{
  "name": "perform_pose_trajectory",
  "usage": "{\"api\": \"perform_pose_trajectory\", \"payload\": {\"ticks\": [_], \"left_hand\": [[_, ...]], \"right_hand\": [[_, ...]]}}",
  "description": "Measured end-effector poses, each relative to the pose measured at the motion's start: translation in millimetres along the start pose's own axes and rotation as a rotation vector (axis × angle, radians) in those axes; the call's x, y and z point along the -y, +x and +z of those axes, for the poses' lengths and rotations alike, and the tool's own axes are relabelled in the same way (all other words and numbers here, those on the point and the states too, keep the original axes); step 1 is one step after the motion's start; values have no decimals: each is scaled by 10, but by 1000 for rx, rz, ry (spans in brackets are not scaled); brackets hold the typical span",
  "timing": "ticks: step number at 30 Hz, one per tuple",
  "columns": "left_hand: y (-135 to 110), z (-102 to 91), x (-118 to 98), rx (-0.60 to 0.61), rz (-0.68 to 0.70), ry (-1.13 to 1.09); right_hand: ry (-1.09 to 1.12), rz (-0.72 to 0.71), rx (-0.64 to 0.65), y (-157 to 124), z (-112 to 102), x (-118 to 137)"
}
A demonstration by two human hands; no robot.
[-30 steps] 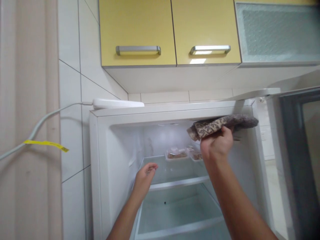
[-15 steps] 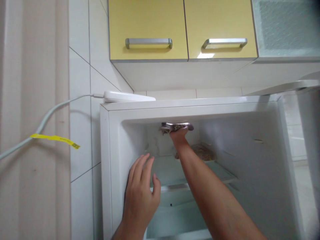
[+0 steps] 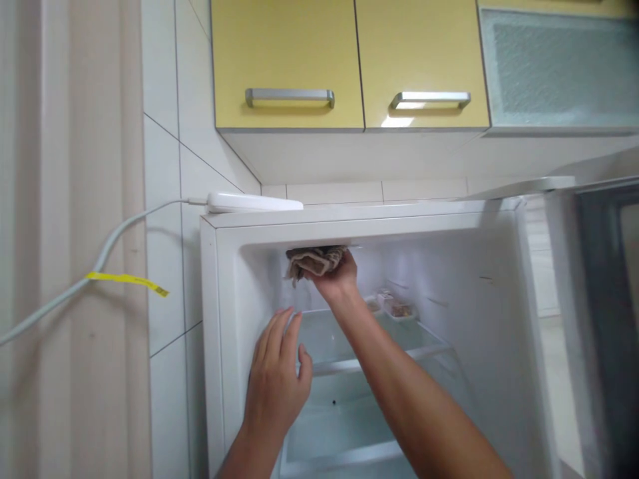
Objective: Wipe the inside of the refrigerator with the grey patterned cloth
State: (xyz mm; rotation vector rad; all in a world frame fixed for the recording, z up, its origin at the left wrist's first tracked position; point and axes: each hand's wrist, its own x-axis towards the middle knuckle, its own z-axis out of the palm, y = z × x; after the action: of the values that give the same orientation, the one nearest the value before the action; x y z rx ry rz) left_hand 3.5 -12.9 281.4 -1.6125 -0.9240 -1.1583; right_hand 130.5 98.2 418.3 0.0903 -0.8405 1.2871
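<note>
An open white fridge fills the middle of the view. My right hand is closed round a brown patterned cloth and presses it up against the fridge's inner ceiling near the left corner. My left hand lies with fingers stretched out against the inside left wall, by the front edge of a glass shelf.
Small food containers sit at the back of the top shelf. A white power strip with a grey cable and yellow tag lies on the fridge top. Yellow wall cabinets hang above. The fridge door stands open at right.
My right hand has slid the cloth leftward along the fridge ceiling, from the right front edge to the left corner. My left hand rose and flattened on the left wall.
</note>
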Motion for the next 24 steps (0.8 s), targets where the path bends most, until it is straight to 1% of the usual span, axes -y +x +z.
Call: {"api": "perform_pose_trajectory", "payload": {"ticks": [2,4,8,10,12,13,14,16,17,18,20,21,22,23,24], "left_hand": [[5,2,11,1,18,9],[8,5,21,19,35,13],[8,4,29,50,51,18],[8,0,30,53,59,28],[11,-5,31,66,74,39],[13,-8,31,78,82,43],[17,-11,31,93,90,47],[27,-19,29,124,95,52],[32,-22,27,138,93,53],[36,-25,25,151,91,51],[43,-29,21,175,81,46],[44,-31,19,183,77,42],[45,-33,17,190,75,38],[45,-36,16,193,73,33],[46,-40,14,195,71,27]], "right_hand": [[71,61,-40,-112,-65,321],[81,56,-97,-188,-154,670],[-83,-151,-160,-296,-361,1359],[-100,-231,-209,-388,-443,1651],[-72,-264,-251,-526,-487,1874],[-68,-262,-249,-611,-496,1950],[-84,-251,-235,-705,-498,2000],[-180,-250,-229,-916,-502,2020],[-258,-290,-262,-1028,-512,1995],[-357,-371,-317,-1141,-532,1954],[-659,-630,-419,-1356,-613,1855],[-866,-775,-426,-1444,-671,1809],[-1105,-900,-393,-1511,-738,1771],[-1363,-988,-328,-1549,-809,1742],[-1617,-1028,-253,-1553,-881,1723]]}}
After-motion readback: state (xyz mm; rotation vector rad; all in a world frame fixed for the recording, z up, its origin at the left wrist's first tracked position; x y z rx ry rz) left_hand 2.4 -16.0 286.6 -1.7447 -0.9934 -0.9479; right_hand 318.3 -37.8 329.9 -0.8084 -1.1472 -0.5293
